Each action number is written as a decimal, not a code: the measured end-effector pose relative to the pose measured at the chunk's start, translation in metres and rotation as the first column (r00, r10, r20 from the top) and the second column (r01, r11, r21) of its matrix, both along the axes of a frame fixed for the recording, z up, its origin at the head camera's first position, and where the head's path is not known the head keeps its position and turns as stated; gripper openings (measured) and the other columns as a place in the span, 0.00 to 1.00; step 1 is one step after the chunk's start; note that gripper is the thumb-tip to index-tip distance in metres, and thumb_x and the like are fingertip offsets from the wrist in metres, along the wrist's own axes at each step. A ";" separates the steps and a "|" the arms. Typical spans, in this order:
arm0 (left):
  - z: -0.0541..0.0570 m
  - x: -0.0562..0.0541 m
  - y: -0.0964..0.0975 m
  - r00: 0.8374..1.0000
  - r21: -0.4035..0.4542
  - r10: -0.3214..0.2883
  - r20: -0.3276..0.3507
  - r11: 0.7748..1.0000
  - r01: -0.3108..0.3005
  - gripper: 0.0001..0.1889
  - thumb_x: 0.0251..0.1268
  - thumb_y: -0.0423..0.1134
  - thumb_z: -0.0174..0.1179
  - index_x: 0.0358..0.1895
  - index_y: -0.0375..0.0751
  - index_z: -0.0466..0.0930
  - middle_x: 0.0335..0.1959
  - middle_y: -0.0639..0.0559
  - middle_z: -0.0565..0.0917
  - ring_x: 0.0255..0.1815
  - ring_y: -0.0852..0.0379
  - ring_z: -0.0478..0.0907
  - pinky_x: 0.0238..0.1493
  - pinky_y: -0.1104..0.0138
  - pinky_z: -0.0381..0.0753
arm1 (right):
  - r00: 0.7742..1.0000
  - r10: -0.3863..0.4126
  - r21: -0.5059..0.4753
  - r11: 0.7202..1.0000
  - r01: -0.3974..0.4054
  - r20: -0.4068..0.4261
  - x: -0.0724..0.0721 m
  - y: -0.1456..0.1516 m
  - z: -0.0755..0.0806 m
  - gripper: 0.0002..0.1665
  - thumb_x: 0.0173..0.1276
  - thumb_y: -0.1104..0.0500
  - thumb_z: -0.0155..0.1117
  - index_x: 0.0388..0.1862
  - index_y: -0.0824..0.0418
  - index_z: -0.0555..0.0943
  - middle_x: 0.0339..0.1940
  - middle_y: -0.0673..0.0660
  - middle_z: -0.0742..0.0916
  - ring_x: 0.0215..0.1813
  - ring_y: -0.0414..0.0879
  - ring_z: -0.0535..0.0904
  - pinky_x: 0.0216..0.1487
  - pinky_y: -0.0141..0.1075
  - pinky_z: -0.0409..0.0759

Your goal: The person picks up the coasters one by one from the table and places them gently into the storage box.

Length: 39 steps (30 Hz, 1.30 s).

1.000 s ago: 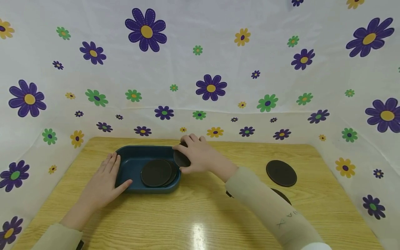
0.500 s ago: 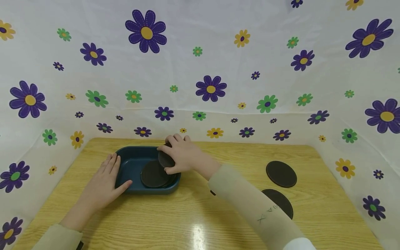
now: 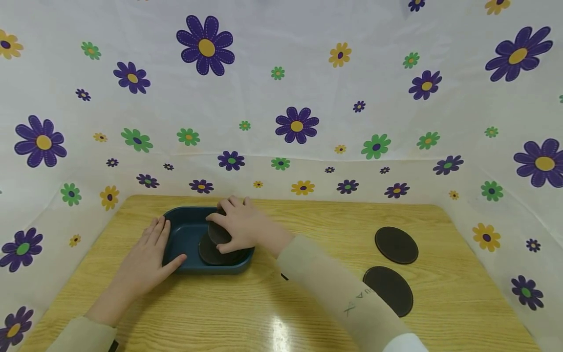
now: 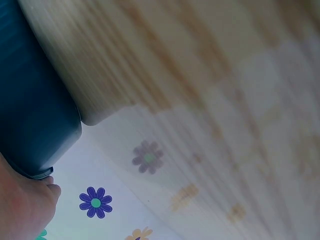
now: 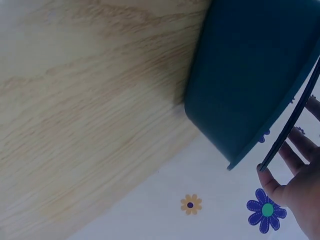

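Observation:
A dark blue rectangular bin (image 3: 184, 242) with rounded corners stands at the left of the table. My left hand (image 3: 142, 259) rests along its left end, fingers straight, thumb over the front rim; the left wrist view shows the hand (image 4: 25, 205) touching the bin's rim. Over the bin's right half, my right hand (image 3: 246, 225) grips a black round coaster (image 3: 216, 233), tilted. Seen edge-on in the right wrist view, that coaster (image 5: 290, 125) sits above the rim between thumb and fingers. Another black coaster (image 3: 207, 253) lies inside, partly covered by the right hand and held coaster.
Two more black coasters lie on the wooden table (image 3: 281, 303) at the right: a farther coaster (image 3: 397, 244) and a nearer coaster (image 3: 389, 289), the latter partly behind the right sleeve. A white flowered cloth (image 3: 255, 88) encloses the back and sides.
My right hand has moved left with the coaster, from the bin's right end to over the coasters inside. The nearer table coaster shows more. My left hand has stayed in place.

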State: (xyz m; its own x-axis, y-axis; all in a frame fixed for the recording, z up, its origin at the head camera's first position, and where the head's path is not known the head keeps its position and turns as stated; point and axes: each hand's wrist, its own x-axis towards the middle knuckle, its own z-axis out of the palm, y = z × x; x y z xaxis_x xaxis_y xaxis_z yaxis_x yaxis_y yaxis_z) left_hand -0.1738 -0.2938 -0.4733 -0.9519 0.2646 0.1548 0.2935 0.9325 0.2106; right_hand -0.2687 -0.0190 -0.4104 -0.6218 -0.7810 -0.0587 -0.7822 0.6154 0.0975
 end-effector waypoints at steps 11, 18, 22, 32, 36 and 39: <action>0.000 0.000 0.001 1.000 -0.003 -0.004 0.015 1.000 0.004 0.54 0.77 0.65 0.56 0.84 0.23 0.46 0.86 0.24 0.50 0.88 0.28 0.45 0.90 0.46 0.38 | 1.000 0.028 0.001 1.000 -0.028 0.013 0.009 -0.011 -0.011 0.45 0.69 0.27 0.64 0.82 0.36 0.67 0.78 0.52 0.71 0.77 0.51 0.67 0.74 0.56 0.73; 0.000 0.001 0.001 1.000 0.005 -0.003 0.013 1.000 0.003 0.54 0.77 0.65 0.56 0.84 0.23 0.46 0.86 0.24 0.49 0.88 0.29 0.44 0.90 0.45 0.40 | 0.999 0.046 0.027 0.999 -0.046 0.008 0.014 -0.013 -0.016 0.45 0.71 0.27 0.63 0.82 0.37 0.67 0.76 0.52 0.73 0.75 0.50 0.68 0.74 0.54 0.75; 0.000 -0.001 0.000 1.000 0.006 -0.005 0.015 1.000 0.005 0.55 0.77 0.66 0.55 0.84 0.23 0.45 0.86 0.24 0.49 0.88 0.29 0.44 0.90 0.44 0.39 | 0.999 0.043 0.045 0.998 -0.043 -0.002 0.014 -0.013 -0.018 0.45 0.71 0.27 0.63 0.82 0.37 0.67 0.77 0.52 0.73 0.75 0.49 0.68 0.73 0.53 0.76; -0.001 -0.001 -0.001 1.000 0.003 -0.007 0.011 1.000 0.007 0.54 0.77 0.66 0.55 0.84 0.23 0.46 0.86 0.24 0.50 0.87 0.27 0.46 0.90 0.44 0.39 | 0.999 0.048 0.059 0.997 -0.047 -0.020 0.014 -0.011 -0.020 0.41 0.73 0.29 0.63 0.81 0.37 0.69 0.77 0.52 0.73 0.76 0.49 0.69 0.71 0.52 0.77; -0.001 -0.001 -0.001 1.000 0.007 -0.005 0.005 1.000 0.005 0.54 0.77 0.66 0.56 0.84 0.22 0.47 0.85 0.24 0.50 0.87 0.27 0.47 0.89 0.43 0.41 | 0.998 0.052 0.061 0.997 -0.049 -0.038 0.015 -0.008 -0.019 0.40 0.73 0.29 0.62 0.80 0.38 0.69 0.78 0.52 0.74 0.76 0.49 0.69 0.71 0.52 0.77; 0.000 0.000 -0.001 1.000 0.012 -0.004 0.002 1.000 0.004 0.54 0.77 0.66 0.56 0.83 0.22 0.47 0.85 0.24 0.50 0.88 0.27 0.46 0.89 0.43 0.41 | 0.998 0.050 0.059 0.997 -0.047 -0.048 0.015 -0.005 -0.018 0.40 0.73 0.29 0.62 0.80 0.38 0.69 0.78 0.52 0.74 0.76 0.49 0.69 0.73 0.53 0.76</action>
